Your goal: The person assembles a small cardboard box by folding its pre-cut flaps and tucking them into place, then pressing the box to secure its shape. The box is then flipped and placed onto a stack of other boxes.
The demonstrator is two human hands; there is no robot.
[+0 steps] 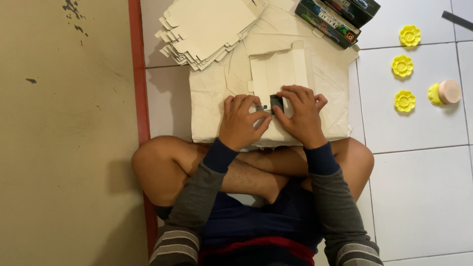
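Person sits cross-legged on the tiled floor [419, 197], seen from above, w/ both hands at frame centre on a flat white cardboard blank [281, 71]. Blank lies on a white padded block [212, 113] resting against the knees; it runs from the hands toward 12 o'clock.

Left hand [241, 123]: fingers curled, tips pinching a small dark flap [275, 102] at the blank's near edge, thumb pointing to 2 o'clock. Right hand [300, 116]: fingers bent over the same flap from the 3 o'clock side, thumb touching the left thumb. Both hands narrow, closed on the flap and pressing it to the card. A small grey bit shows just at 9 o'clock of the flap, between the fingertips; can't tell what it is.

Around:
- Stack of flat white box blanks [207, 29], fanned, at 11 o'clock of the hands, overlapping the block's far-left corner.
- Two dark printed boxes [337, 17] at 1 o'clock, touching the block's far-right corner, lying slantwise.
- Three yellow flower-shaped discs [403, 66] in a column at 3 o'clock, well apart from the hands, on bare tile.
- Pink-capped round piece w/ yellow flower base [446, 92] on its side, just beside the lowest disc, at its 3 o'clock.
- Red strip [138, 74] running 12-to-6 at the tiles' left edge; beige floor w/ dark marks beyond it at 9 o'clock.

Sleeves grey w/ navy cuffs.
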